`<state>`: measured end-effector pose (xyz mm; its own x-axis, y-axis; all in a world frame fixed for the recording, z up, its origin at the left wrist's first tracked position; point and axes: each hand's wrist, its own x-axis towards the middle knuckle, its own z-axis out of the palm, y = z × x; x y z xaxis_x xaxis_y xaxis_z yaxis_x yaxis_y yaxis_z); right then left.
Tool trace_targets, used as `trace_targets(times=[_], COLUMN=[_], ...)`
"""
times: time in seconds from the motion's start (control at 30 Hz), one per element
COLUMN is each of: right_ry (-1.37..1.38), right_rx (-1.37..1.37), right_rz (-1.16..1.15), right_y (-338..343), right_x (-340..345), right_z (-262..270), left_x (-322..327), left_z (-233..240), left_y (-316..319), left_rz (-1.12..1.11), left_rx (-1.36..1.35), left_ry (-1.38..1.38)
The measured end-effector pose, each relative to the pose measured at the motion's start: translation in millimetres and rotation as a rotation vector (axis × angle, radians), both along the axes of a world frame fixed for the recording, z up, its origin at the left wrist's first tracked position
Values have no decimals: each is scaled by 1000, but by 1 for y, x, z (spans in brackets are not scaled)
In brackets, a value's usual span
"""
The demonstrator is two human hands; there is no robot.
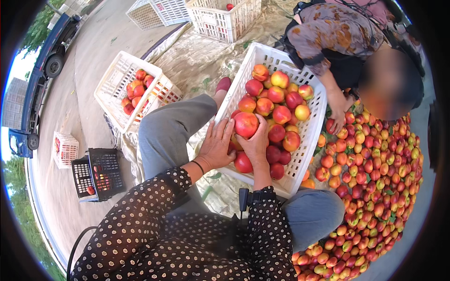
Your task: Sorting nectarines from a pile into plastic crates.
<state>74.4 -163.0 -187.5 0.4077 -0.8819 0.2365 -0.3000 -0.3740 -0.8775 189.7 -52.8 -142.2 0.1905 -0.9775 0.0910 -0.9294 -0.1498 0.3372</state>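
Note:
A large red nectarine [246,124] is in my right hand [256,140], its thumb and fingers around the lower right side of the fruit. My left hand [216,145] lies over the near left rim of the white plastic crate [242,77], fingers outstretched. Its fingertips come close to the held nectarine; whether they touch it is hard to tell. Below both hands, the tilted crate holds many red and yellow nectarines [281,114]. Another red nectarine [243,162] sits between my wrists.
A wide heap of nectarines [372,182] spreads at right, where another person's hand [337,109] touches the fruit. At left stand a white crate [116,73] with nectarines, a smaller white crate [66,151] and black crates [105,168]. Beyond is a blue truck [38,77].

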Motion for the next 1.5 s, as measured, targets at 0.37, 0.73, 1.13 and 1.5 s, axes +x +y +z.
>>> trace_targets(times=[0.37, 0.73, 1.13, 1.5], right_ry=[-707, -1248, -1320, -1249], right_rx=[470, 872, 929, 1039], right_rz=[-52, -53, -27, 32], right_y=[-23, -32, -29, -24], right_x=[-43, -49, -44, -39], right_z=[1, 16, 13, 1], left_x=[-1, -2, -1, 1], left_z=[-1, -2, 0, 0], left_y=[-1, -1, -2, -2], left_rz=[-42, -35, -24, -27], left_rx=[40, 57, 90, 74], left_ry=[-80, -94, -80, -85])
